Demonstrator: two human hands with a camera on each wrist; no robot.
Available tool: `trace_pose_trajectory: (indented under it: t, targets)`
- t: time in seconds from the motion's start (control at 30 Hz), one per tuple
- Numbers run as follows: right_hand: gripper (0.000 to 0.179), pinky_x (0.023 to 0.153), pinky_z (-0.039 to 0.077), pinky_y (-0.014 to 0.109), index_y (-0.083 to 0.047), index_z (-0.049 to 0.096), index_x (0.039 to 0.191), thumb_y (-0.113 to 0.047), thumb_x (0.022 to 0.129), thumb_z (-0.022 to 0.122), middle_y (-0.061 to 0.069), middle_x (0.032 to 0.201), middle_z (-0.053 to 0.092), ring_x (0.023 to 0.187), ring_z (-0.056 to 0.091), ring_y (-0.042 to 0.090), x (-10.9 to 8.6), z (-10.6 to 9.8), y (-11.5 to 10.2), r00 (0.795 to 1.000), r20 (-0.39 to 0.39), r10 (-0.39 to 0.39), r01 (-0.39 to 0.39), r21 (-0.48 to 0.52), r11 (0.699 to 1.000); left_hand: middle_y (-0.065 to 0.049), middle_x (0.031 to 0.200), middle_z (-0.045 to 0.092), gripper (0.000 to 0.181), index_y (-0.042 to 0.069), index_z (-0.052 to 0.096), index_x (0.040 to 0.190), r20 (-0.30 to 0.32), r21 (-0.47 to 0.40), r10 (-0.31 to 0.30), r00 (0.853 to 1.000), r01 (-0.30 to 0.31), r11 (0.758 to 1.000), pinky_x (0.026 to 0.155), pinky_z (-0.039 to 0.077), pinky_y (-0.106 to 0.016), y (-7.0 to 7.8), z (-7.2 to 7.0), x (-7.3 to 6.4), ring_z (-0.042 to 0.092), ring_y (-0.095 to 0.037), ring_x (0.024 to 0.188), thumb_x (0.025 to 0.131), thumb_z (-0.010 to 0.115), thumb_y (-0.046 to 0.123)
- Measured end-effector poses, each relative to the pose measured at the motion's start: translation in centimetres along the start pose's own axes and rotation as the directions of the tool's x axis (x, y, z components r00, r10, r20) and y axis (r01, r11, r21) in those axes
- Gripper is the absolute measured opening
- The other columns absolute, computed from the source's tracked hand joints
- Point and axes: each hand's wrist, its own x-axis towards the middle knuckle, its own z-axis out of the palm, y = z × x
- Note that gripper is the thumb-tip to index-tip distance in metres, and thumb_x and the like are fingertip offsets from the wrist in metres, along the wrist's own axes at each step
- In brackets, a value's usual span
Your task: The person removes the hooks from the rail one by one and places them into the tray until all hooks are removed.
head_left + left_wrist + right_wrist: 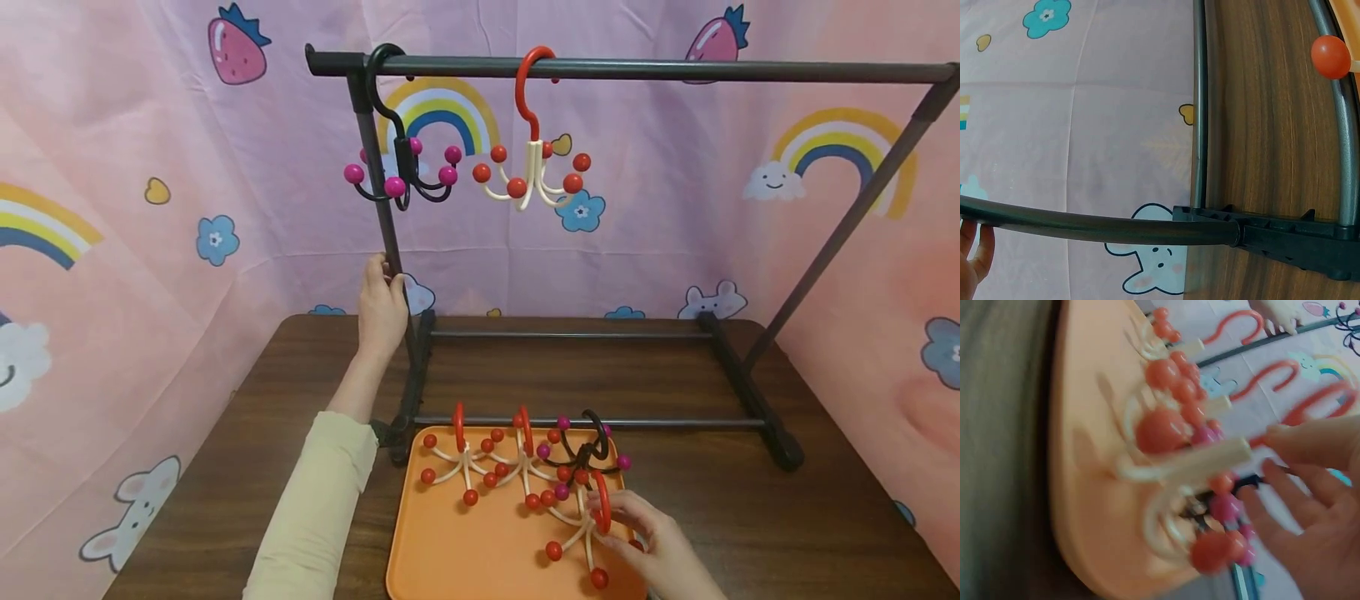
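My left hand (pixel 382 310) grips the left post (pixel 387 229) of a dark metal rack partway up; in the left wrist view only its fingertips (pixel 984 250) show, against the tube. Low over the right side of an orange tray (pixel 457 550), my right hand (pixel 651 533) pinches the red hook of a cream multi-arm hanger (pixel 588 523) tipped with red balls. The right wrist view shows thumb and fingers at the top of its cream stem (pixel 1210 464). Beside it on the tray stand two like cream hangers (pixel 466 454) and a black hanger (pixel 584 454) with magenta balls.
From the rack's top bar (pixel 637 69) hang a black hanger (pixel 405 158) with magenta balls and a cream one (pixel 534 167) with a red hook. The rack's feet (pixel 750 400) stand on a brown wooden table (pixel 832 500). A patterned cloth (pixel 315 125) surrounds the table.
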Motion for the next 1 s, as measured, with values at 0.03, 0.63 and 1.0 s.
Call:
trace_pose_trajectory:
  t: [0.03, 0.63, 1.0]
  targets:
    - [0.028, 0.082, 0.05, 0.034, -0.01, 0.059, 0.108, -0.01, 0.081, 0.067, 0.005, 0.109, 0.06, 0.101, 0.055, 0.007, 0.1, -0.6, 0.0, 0.999, 0.035, 0.018, -0.017, -0.033, 0.999, -0.017, 0.107, 0.049, 0.027, 0.006, 0.036, 0.12, 0.002, -0.003, 0.001, 1.0, -0.001, 1.0, 0.071, 0.046, -0.046, 0.0, 0.0, -0.1, 0.056, -0.031, 0.092, 0.096, 0.043, 0.016]
    - [0.012, 0.074, 0.05, 0.035, -0.023, 0.063, 0.095, -0.016, 0.085, 0.064, -0.011, 0.094, 0.063, 0.09, 0.06, 0.01, 5.3, -6.7, -4.0, 0.989, -0.102, -0.104, 0.055, -0.399, 0.915, -0.017, 0.109, 0.05, 0.03, 0.005, 0.035, 0.123, 0.022, -0.006, -0.001, 1.0, 0.001, 1.0, 0.072, 0.046, -0.044, -0.2, 0.0, -0.2, 0.056, -0.031, 0.093, 0.097, 0.041, 0.018]
    - [0.007, 0.069, 0.049, 0.035, -0.013, 0.064, 0.093, -0.014, 0.087, 0.061, -0.003, 0.088, 0.064, 0.079, 0.058, 0.011, 10.9, -7.5, -7.9, 0.937, -0.201, -0.287, 0.177, -0.434, 0.883, -0.016, 0.108, 0.049, 0.028, 0.006, 0.035, 0.122, 0.017, -0.01, 0.003, 1.0, -0.003, 1.0, 0.071, 0.045, -0.044, -0.3, 0.2, -0.1, 0.055, -0.03, 0.092, 0.097, 0.041, 0.018]
